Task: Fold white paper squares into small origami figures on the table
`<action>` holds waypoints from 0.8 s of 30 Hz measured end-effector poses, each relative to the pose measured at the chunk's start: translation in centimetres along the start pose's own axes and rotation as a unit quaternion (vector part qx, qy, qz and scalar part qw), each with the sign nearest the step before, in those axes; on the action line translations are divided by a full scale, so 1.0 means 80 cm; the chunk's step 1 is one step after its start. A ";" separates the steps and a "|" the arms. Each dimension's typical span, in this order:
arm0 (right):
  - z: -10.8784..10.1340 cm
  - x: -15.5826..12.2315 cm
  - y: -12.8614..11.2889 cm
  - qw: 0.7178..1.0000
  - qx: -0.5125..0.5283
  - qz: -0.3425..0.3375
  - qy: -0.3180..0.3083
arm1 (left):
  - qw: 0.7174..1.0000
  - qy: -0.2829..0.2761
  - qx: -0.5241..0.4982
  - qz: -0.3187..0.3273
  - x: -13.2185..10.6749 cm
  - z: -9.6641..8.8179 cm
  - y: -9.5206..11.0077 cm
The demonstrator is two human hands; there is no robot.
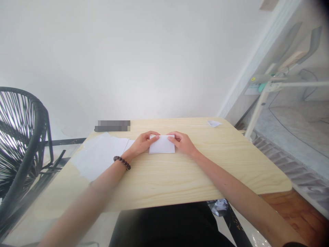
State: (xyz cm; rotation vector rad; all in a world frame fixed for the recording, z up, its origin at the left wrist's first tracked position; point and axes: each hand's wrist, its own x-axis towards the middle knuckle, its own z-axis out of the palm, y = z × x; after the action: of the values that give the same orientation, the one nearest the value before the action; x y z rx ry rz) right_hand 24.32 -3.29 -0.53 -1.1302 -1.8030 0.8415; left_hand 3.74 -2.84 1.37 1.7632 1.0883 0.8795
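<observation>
A small white rectangle of paper (161,145), which looks folded, is held between my two hands above the middle of the table. My left hand (143,142) pinches its upper left corner, thumb on the near face and fingers behind. At the upper right corner, my right hand (183,142) grips it the same way. The fingers behind the paper are partly hidden. Left of my left hand, several loose white sheets (100,154) lie spread on the table, partly covered by my left forearm.
The light wooden table (231,161) stands against a white wall. A dark, blurred-out object (112,126) lies at its back left edge. Near the back right is a small folded piece of paper (214,123). A dark woven chair (25,137) is at left; a white metal frame (259,106) stands right.
</observation>
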 end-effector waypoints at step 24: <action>-0.001 -0.001 0.003 0.999 0.032 0.005 -0.017 | 0.998 -0.007 -0.056 -0.015 -0.001 0.001 0.002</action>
State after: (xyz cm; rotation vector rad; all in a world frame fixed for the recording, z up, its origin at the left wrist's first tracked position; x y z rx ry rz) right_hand 24.49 -3.25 -0.74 -1.0915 -1.7866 0.9217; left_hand 3.81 -2.95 1.46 1.6538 1.0336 0.8927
